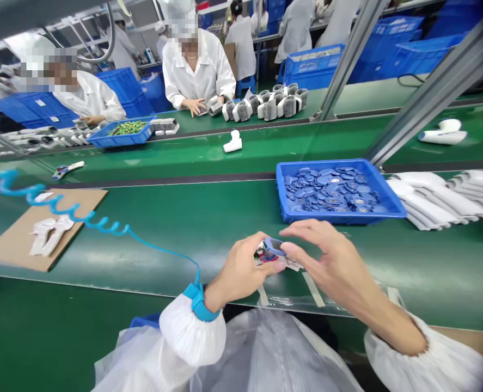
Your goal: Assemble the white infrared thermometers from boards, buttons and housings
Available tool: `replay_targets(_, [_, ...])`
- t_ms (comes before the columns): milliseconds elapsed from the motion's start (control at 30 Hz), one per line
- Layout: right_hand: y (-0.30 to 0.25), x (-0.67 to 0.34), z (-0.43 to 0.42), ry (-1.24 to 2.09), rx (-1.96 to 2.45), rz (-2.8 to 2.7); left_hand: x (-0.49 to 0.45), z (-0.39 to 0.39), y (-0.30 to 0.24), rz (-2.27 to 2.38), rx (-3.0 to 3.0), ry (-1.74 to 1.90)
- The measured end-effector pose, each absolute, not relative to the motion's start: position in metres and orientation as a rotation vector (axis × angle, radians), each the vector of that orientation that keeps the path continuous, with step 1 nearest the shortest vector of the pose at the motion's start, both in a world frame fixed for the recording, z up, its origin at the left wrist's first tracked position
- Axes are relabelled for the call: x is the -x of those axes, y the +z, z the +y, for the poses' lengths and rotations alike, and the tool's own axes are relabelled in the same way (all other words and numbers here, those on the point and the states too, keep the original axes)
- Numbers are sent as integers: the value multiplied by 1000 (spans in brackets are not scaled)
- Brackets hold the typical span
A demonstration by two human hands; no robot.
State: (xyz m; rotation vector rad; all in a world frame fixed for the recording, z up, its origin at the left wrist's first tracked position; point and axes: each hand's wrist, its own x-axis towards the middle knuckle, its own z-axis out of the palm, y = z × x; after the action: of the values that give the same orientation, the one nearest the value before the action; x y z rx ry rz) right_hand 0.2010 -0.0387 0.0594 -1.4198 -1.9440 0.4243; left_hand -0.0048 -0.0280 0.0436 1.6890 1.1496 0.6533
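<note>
My left hand (241,267) is closed around a small electronic unit (270,253) with a blue-rimmed cover, a dark face and red wires showing. The fingers hide most of its body, so its exact kind cannot be made out. My right hand (326,256) is at the unit's right side, fingers spread, the thumb tip at or very close to the blue cover. A blue wrist strap (200,302) with a coiled cord is on my left wrist. Behind my right hand stands a blue tray (284,209) of loose blue plastic covers (331,188).
White plastic housings (433,201) are stacked right of the tray. A cardboard sheet (16,247) with white parts lies at left, under the coiled cord (61,207). A white housing (233,142) rests on the green belt (176,158). Metal posts (425,87) rise at right; co-workers (198,65) sit opposite.
</note>
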Motion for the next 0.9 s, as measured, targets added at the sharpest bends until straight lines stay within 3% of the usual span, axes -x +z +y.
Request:
replay_targets(167, [72, -188, -46, 472, 1472, -1989, -1, -28, 41, 1235, -1716, 642])
replay_targets(300, [50, -221, -40, 478, 1727, -1780, -5, -22, 36, 1233, -1453, 633])
replay_targets(467, [4, -276, -41, 1, 2069, -1861, 5, -13, 32, 1142, -1180, 661])
replay_targets(633, [22, -268, -55, -291, 2089, -1726, 19, -2, 36, 1020, -1237, 579])
replay_targets(700, [35, -251, -54, 83, 1936, -1768, 20, 1, 37, 999, -1320, 557])
replay_targets(833, [46, -216, -49, 1471, 1452, -1771, 16, -1, 39, 981, -1466, 640])
replay_targets(900, [46, -203, -51, 1775, 1319, -1553, 11, -8, 40, 1113, -1576, 791])
